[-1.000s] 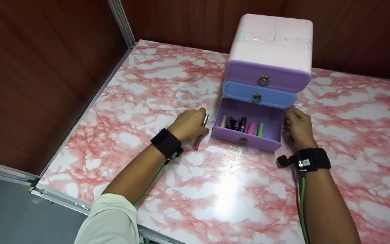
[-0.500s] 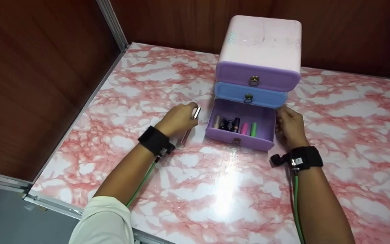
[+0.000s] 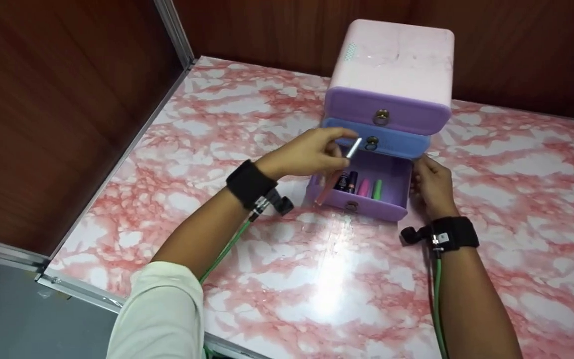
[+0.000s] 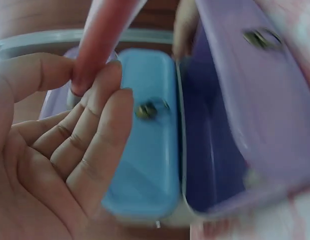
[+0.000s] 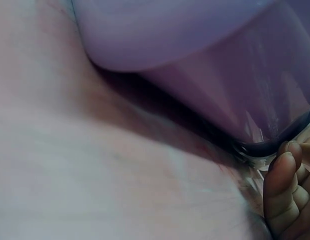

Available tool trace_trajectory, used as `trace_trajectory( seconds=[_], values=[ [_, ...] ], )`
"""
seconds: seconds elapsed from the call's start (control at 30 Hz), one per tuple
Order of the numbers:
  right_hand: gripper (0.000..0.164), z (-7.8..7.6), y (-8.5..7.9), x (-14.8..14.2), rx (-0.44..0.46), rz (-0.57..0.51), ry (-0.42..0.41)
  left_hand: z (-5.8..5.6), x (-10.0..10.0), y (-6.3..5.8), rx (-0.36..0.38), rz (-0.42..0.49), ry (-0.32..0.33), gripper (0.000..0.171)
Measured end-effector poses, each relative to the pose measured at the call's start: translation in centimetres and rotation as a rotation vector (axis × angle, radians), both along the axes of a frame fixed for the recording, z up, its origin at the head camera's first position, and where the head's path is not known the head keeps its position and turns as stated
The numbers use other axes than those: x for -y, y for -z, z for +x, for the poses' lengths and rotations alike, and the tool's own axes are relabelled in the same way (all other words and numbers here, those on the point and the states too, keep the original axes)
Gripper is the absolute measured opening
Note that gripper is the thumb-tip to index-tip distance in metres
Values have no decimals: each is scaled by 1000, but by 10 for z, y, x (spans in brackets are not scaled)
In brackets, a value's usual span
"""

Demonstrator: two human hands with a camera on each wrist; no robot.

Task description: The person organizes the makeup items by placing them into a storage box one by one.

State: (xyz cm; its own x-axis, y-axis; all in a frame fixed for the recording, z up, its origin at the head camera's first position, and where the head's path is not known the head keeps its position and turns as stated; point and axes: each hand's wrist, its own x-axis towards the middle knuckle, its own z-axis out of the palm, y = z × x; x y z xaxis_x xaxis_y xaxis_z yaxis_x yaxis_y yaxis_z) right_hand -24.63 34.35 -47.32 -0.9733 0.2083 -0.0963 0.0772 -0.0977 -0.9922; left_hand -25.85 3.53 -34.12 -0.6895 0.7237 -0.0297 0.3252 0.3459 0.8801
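My left hand [image 3: 307,152] pinches a slim red lip gloss tube [image 3: 328,188] with a silver cap, tilted above the open bottom drawer [image 3: 381,212]. In the left wrist view the thumb and fingertips meet on the red tube [image 4: 102,40]. My right hand [image 3: 436,184] is at the drawer's right side, by the cabinet's lower edge; the right wrist view shows its curled fingers [image 5: 287,195] against that edge, and whether they grip it I cannot tell. Inside the drawer stand a green tube [image 3: 377,189], a pink tube [image 3: 363,187] and dark ones, partly hidden by my left hand.
Above the open drawer are a blue drawer [image 3: 401,144] and a purple top drawer [image 3: 416,113], both closed, in a pink cabinet [image 3: 401,60]. Ring pulls hang on the fronts. Brown panels [image 3: 277,35] bound the marbled table [image 3: 247,279] behind and at left.
My left hand has lifted the lip gloss from the table left of the drawer and carried it right, over the drawer. The right hand has kept its place by the cabinet.
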Motion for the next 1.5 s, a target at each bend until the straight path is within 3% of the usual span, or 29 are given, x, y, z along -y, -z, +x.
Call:
trace_trajectory(
  seconds=[0.13, 0.27, 0.37, 0.5, 0.63, 0.73, 0.9, 1.03, 1.13, 1.33, 1.5],
  values=[
    [47, -1, 2, 2, -6, 6, -7, -3, -21, -3, 6, 47, 4, 61],
    [46, -2, 2, 3, -16, -6, -12, -7, -40, 1, -31, 134, -42, 58],
    [47, -2, 2, 3, -31, 17, -22, -6, -53, 6, -10, 184, -79, 61],
    [47, -3, 0, 3, -42, 46, -24, 1, -64, 11, 35, 71, -61, 64],
    [44, -3, 0, 2, -34, 59, -11, 6, -73, 15, -75, -98, 12, 45],
    [42, -3, 0, 1, -31, 85, -2, 4, -83, 16, -112, -197, 32, 26],
    [43, -1, 1, -1, -23, 91, 6, -5, -101, 23, -59, -327, 77, 25],
    [41, -1, 2, -1, -29, 109, 8, -10, -111, 30, 39, -331, 110, 28],
    [40, 0, 2, 0, -31, 137, 14, -12, -117, 35, 44, -323, 87, 28],
    [41, 0, 2, 0, -34, 102, 2, -15, -129, 44, -161, -419, -26, 25],
    [42, 0, 3, -3, -42, 31, -14, -13, -135, 48, -170, -448, -138, 15]
  ],
)
